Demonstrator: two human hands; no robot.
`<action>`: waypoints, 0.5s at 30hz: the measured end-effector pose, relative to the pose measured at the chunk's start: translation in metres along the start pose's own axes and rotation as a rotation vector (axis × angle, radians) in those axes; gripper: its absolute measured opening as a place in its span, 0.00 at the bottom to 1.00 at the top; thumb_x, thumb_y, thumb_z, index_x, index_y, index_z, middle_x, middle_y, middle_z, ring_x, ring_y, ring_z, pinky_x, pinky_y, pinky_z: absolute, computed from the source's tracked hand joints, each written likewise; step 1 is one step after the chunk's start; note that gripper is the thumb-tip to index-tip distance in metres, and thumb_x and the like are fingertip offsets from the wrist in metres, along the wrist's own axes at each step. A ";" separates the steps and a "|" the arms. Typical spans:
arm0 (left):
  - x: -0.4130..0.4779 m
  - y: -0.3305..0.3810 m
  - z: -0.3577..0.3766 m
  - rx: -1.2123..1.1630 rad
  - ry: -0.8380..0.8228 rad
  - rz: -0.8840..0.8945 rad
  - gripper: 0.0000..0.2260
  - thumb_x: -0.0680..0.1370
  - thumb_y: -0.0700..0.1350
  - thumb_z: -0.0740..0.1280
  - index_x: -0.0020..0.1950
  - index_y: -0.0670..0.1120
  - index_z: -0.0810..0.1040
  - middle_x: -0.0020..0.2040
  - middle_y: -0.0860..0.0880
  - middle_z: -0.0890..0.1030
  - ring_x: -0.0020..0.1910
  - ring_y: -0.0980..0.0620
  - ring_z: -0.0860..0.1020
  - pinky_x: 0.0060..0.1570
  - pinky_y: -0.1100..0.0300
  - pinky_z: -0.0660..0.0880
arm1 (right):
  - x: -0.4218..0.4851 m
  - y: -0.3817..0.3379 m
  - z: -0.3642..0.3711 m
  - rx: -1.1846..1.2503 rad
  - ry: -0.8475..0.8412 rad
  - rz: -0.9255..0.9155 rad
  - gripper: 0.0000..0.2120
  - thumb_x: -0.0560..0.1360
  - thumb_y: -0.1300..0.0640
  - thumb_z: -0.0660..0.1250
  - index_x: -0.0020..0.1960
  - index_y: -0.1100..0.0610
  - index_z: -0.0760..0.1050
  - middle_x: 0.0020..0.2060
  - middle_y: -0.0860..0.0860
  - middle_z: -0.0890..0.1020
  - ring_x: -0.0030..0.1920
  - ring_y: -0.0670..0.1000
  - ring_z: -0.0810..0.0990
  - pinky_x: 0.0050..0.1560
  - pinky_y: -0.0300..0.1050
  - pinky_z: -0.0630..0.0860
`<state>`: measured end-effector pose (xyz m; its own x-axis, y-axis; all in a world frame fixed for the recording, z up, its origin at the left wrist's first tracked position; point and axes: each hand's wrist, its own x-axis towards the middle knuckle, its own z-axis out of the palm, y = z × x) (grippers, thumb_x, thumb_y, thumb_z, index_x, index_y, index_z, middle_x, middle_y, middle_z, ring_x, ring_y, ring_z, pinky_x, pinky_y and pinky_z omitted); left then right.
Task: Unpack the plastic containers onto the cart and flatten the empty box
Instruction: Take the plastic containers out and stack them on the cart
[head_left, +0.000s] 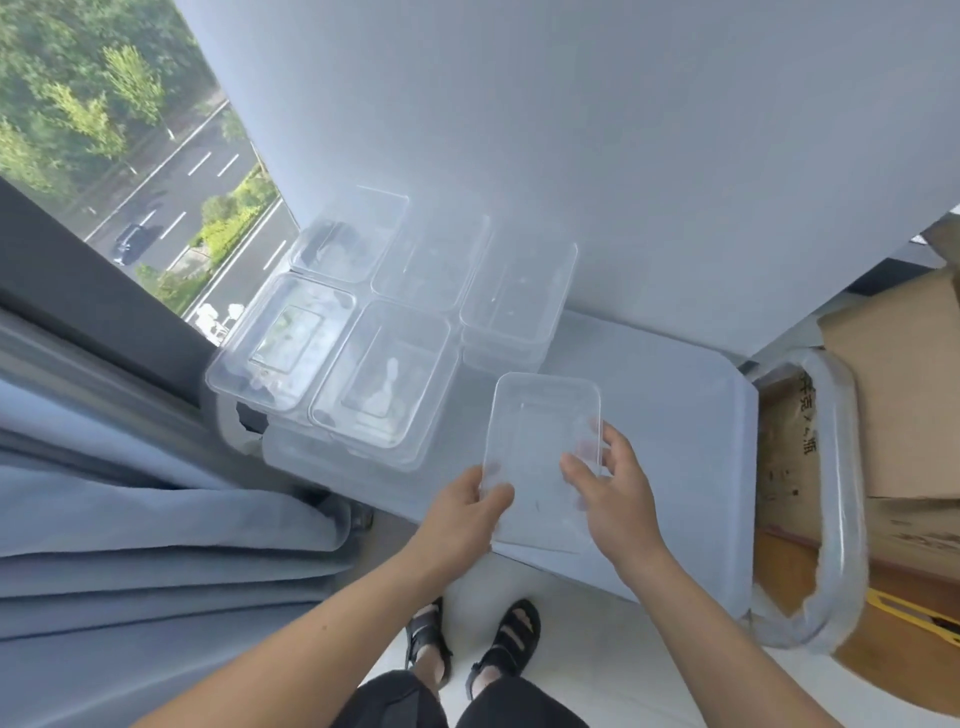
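Container (540, 457): where do we have it?

We hold it in both hands over the near part of the cart (675, 441), open side up, just in front of the stacks (384, 374). We cannot tell whether it touches the cart top.

How do our fingers sit?

Our left hand (462, 514) pinches the near left corner, thumb on top and fingers underneath, showing through the clear plastic. Our right hand (613, 493) grips the right rim, thumb inside and fingers curled round the outer wall.

And the other containers?

We count five stacks, three along the wall and two nearer us, close together on the far left of the cart beside the window (130, 156).

The box (893, 395)?

It stands on the floor to our right, past the cart's wrapped handle (841, 493), brown cardboard with a flap raised.

Anything else?

A grey curtain (156, 519) hangs at our left, and our sandals (514, 639) show below.
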<state>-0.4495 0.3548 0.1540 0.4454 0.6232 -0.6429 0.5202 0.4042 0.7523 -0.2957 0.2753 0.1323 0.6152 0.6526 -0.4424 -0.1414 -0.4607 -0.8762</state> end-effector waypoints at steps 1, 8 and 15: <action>0.005 -0.007 -0.003 0.006 -0.013 -0.035 0.05 0.81 0.47 0.63 0.54 0.54 0.78 0.45 0.51 0.82 0.38 0.53 0.78 0.36 0.60 0.74 | 0.003 0.006 0.005 -0.002 0.004 0.023 0.21 0.78 0.55 0.70 0.66 0.39 0.68 0.60 0.45 0.79 0.54 0.45 0.81 0.55 0.48 0.78; 0.049 -0.049 -0.036 -0.175 0.063 -0.224 0.11 0.80 0.50 0.67 0.57 0.44 0.77 0.56 0.45 0.81 0.49 0.46 0.84 0.38 0.57 0.77 | 0.036 0.039 0.052 -0.037 0.020 0.177 0.27 0.77 0.49 0.70 0.73 0.47 0.66 0.64 0.50 0.79 0.64 0.52 0.78 0.65 0.60 0.75; 0.073 -0.079 -0.047 -0.311 0.064 -0.268 0.15 0.80 0.50 0.67 0.61 0.42 0.78 0.58 0.45 0.81 0.51 0.46 0.84 0.39 0.56 0.77 | 0.066 0.047 0.084 -0.103 0.022 0.214 0.28 0.78 0.49 0.69 0.75 0.49 0.65 0.67 0.49 0.77 0.67 0.51 0.76 0.68 0.57 0.73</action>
<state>-0.4924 0.3998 0.0544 0.2728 0.5052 -0.8188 0.3619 0.7346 0.5739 -0.3272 0.3476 0.0457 0.5965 0.5207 -0.6108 -0.1916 -0.6466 -0.7384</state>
